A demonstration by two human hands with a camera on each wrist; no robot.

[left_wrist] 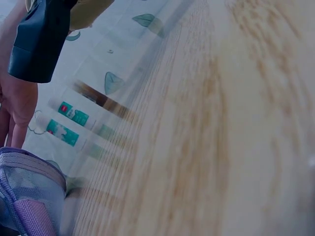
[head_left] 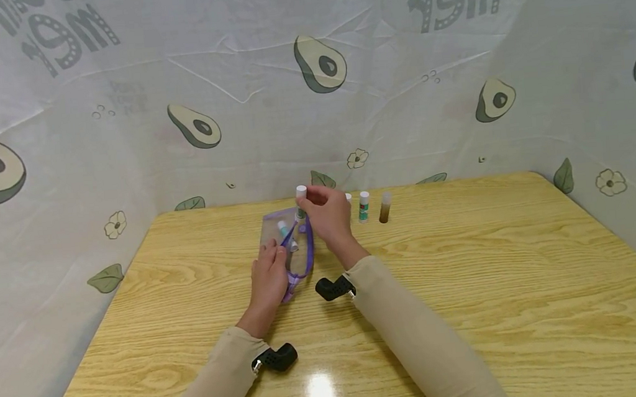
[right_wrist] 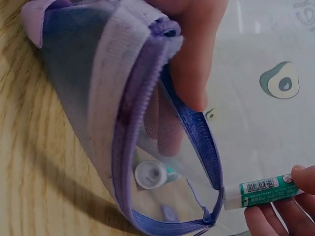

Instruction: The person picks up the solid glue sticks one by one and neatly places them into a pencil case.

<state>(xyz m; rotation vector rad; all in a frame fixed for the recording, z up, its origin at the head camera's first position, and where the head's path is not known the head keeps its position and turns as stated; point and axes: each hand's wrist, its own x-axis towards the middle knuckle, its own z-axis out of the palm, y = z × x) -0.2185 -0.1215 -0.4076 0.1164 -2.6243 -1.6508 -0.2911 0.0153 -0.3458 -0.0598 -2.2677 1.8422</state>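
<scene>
My left hand [head_left: 270,274] grips the edge of a purple-trimmed mesh zip pouch [right_wrist: 74,73], its thumb on one side of the mesh and fingers showing through from the other. The zipped mouth gapes wide. Between the thumb and fingers of my right hand [head_left: 327,216] is a green-labelled glue stick [right_wrist: 268,191] with white ends, one end right at the pouch's rim. Another glue stick [right_wrist: 151,174] lies inside the pouch, seen end-on in the right wrist view.
Right of the pouch, a green-labelled glue stick [head_left: 364,208] stands upright beside a brown tube with a pale cap [head_left: 384,211]. A further glue stick [left_wrist: 63,132] is mostly hidden behind my right hand in the head view. A printed cloth [head_left: 268,134] hangs behind the wooden table [head_left: 525,269].
</scene>
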